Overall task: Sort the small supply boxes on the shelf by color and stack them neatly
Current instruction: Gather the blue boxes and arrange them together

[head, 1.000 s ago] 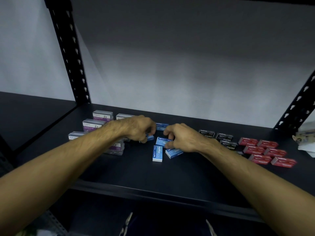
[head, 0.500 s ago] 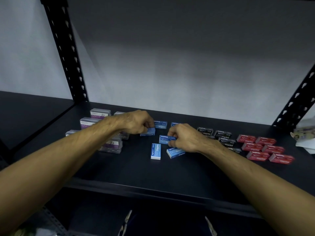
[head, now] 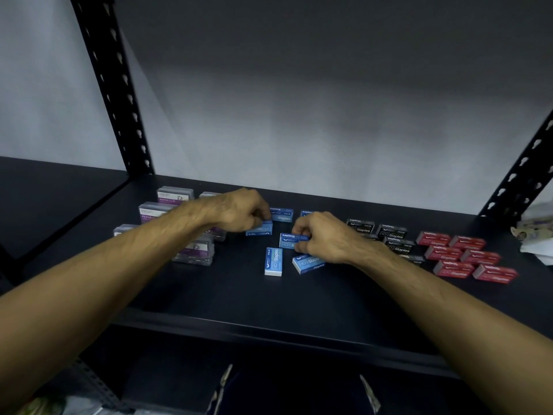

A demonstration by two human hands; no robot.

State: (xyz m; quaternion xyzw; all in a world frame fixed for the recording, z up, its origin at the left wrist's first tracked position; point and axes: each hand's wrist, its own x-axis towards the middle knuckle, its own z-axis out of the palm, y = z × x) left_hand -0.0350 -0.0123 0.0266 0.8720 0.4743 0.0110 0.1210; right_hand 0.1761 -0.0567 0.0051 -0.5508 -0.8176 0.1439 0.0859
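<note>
On the black shelf, the left hand pinches a blue staples box, while the right hand grips another blue box printed "Staples". Purple "PAPER CLIP" boxes sit left; black "Staples" boxes and red ones sit right.
</note>
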